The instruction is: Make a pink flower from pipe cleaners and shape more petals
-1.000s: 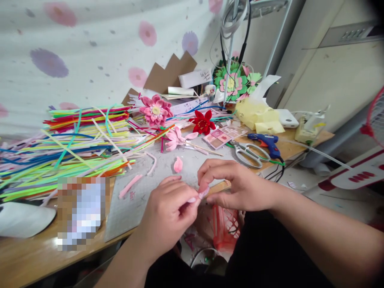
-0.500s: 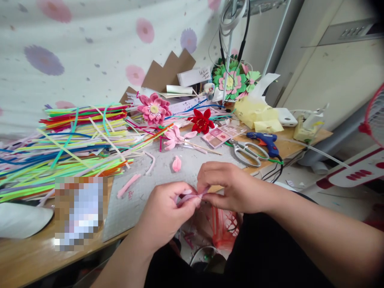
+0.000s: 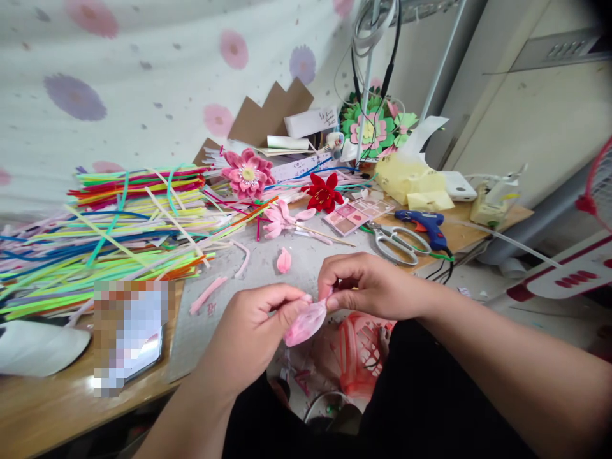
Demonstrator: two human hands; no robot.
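Pink and soft, a petal point(image 3: 306, 322) is held just off the table's point(image 3: 57, 408) near edge, in front of the grey mat point(image 3: 268, 274). At its left rim the left hand point(image 3: 258, 338) is closed on it with thumb and forefinger; its upper right tip is pinched by the right hand point(image 3: 373, 287). The piece is judged light, limp and easily creased, so it is best gripped at the edges. Compared with half a second ago, a broad oval is now shown where only a thin folded strip was seen, and both hands are set slightly lower.
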